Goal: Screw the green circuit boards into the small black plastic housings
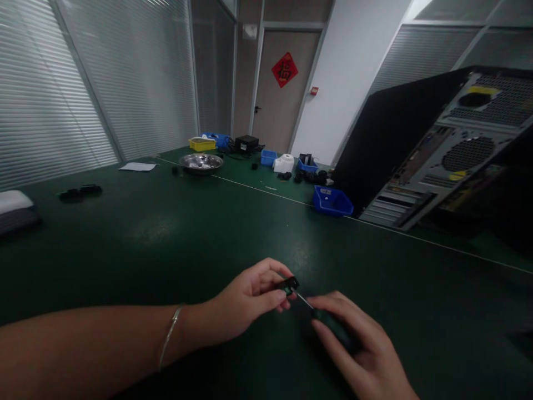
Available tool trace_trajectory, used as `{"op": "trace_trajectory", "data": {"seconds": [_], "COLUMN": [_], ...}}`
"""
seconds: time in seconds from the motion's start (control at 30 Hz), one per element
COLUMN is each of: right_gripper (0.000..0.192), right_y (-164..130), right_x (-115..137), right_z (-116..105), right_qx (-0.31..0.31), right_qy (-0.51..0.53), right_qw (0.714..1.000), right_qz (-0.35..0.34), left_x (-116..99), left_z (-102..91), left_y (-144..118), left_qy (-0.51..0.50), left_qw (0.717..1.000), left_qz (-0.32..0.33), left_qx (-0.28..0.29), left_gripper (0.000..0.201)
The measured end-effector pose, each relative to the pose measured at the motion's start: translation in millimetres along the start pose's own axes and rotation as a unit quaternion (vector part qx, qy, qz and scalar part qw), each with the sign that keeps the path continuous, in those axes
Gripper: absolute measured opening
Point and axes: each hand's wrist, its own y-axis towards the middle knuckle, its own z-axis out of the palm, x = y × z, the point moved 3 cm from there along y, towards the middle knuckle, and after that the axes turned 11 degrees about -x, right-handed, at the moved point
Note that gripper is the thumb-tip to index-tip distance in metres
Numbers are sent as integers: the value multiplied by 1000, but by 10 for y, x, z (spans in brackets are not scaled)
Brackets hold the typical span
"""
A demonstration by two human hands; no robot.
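1. Two bare hands low in the near middle, over the dark green surface (166,233).
2. Left hand (245,308), reaching in from the left with a thin bracelet (170,333) at the wrist: grip pinched on a small black part (288,285) with a green spot, held between thumb and fingertips.
3. Right hand (362,350), coming up from the near right edge: grip clenched around the dark handle of a screwdriver (328,325), thin metal shaft pointing far-left.
4. Shaft tip touching or just beside the small black part; exact contact hard to tell in the dim light.
5. Both held just above the surface, near the front edge; whether resting on it cannot be told.
6. Far right: an open computer case (449,150), tilted, its grey rear panel with fan grilles facing this way.
7. Just left of the case: a blue bin (332,201) on the surface.
8. Further off, middle: a round metal bowl (201,162), a yellow bin (202,144), more blue bins, a white object and small black parts scattered about.
9. Far left: a sheet of paper (137,166), and nearer, two small black pieces (80,192).
10. Left edge: a white and grey pad (14,210).
11. Beyond the surface: a door (283,89) with a red diamond sign (285,69), blinds on the left wall.
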Motion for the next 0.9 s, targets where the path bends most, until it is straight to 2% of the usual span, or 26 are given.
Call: {"op": "trace_trajectory", "data": {"seconds": [0.17,0.4,0.67,0.9], "right_gripper": [23,21,23,25], "right_y": [21,11,12,20], "right_x": [0,-20,-20,-56], "right_z": [9,14,11,30], "right_qx": [-1,3,4,14], "right_qy": [-7,-25,-36,-42], "right_qw": [1000,999,998,999], "right_qz": [22,39,42,23], "left_x": [-102,-171,-130,-67], "left_z": [-4,-6,-27,-32], "left_y": [-5,-41,-14,31], "left_qy": [110,232,195,100], "left_qw": [993,972,980,995], "left_qz": [2,27,25,-21], "left_qx": [-38,-38,-19,-9], "left_gripper": [25,28,26,26]}}
